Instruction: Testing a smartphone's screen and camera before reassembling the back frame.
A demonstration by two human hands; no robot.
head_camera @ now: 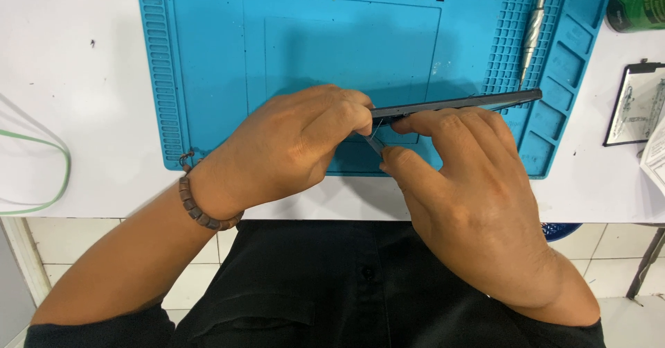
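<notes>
Over the blue mat (208,77), both hands hold a thin, dark phone (457,102) on its edge. Left hand (294,147) pinches one end; right hand (471,195) grips it too, maybe holding a small tool (375,144), mostly hidden.

Matt blue rubbery mat (208,64); dark smooth phone (457,102); metal screwdriver (533,29).

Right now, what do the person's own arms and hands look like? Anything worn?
Both hands are bare: no gloves, no rings visible. The left hand has a bracelet of brown beads round the wrist; the right hand shows nothing at the wrist. Forearms are uncovered; dark sleeves start near the elbows, matching the dark buttoned shirt.
</notes>
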